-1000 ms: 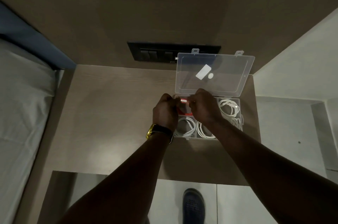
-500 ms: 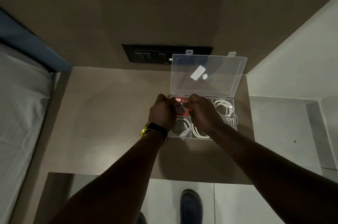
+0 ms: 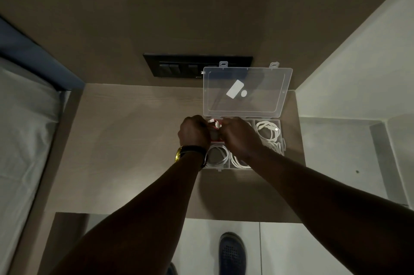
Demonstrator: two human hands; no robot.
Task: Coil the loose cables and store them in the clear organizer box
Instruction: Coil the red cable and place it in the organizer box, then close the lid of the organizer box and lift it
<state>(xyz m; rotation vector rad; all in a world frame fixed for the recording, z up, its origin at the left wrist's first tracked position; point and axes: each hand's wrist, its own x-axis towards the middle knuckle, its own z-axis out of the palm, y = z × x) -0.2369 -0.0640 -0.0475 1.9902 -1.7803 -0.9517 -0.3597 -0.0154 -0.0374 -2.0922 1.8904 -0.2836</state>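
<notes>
The clear organizer box (image 3: 282, 140) stands on a wooden shelf with its lid (image 3: 247, 92) tipped up at the back. White coiled cables lie in its front-left compartment (image 3: 218, 157), its front-middle compartment (image 3: 238, 162) and its right compartment (image 3: 268, 132). A red cable (image 3: 215, 126) with white ends sits over the back-left compartment, pinched between both hands. My left hand (image 3: 193, 132) grips it from the left, my right hand (image 3: 238, 136) from the right. Most of the red cable is hidden under my fingers.
A black switch panel (image 3: 179, 68) is set into the wall behind the box. The wooden shelf (image 3: 125, 140) stretches left to a bed with pale sheets (image 3: 24, 140). A white wall (image 3: 358, 72) bounds the right side. Below the shelf edge are my dark shoes (image 3: 231, 253).
Both hands have stayed on the red cable over the back-left compartment, and the coil now looks tighter and lower between my fingers. The view has shifted slightly.
</notes>
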